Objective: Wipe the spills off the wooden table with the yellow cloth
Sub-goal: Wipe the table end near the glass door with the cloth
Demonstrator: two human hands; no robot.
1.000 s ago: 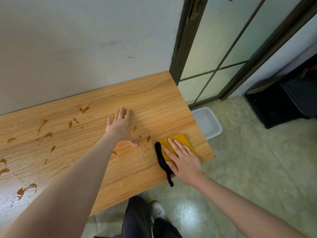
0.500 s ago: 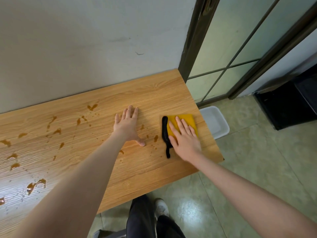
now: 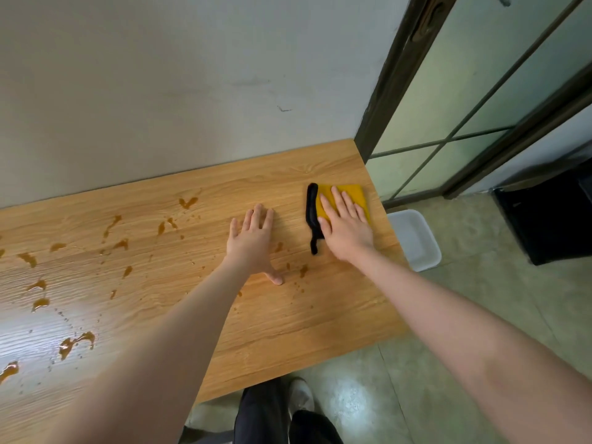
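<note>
The yellow cloth with a black edge strip lies flat near the right end of the wooden table. My right hand presses on it with straight fingers. My left hand rests flat on the bare wood just left of the cloth, thumb spread. Brown spills are scattered over the left and middle of the table, with a few small drops between my two hands.
A grey wall runs along the table's far edge. To the right stands a dark-framed glass door. A white plastic tub sits on the tiled floor beside the table's right end, and a black box stands farther right.
My right hand has slid the cloth away from the table's near right corner toward the far edge. My left hand has stayed flat in place.
</note>
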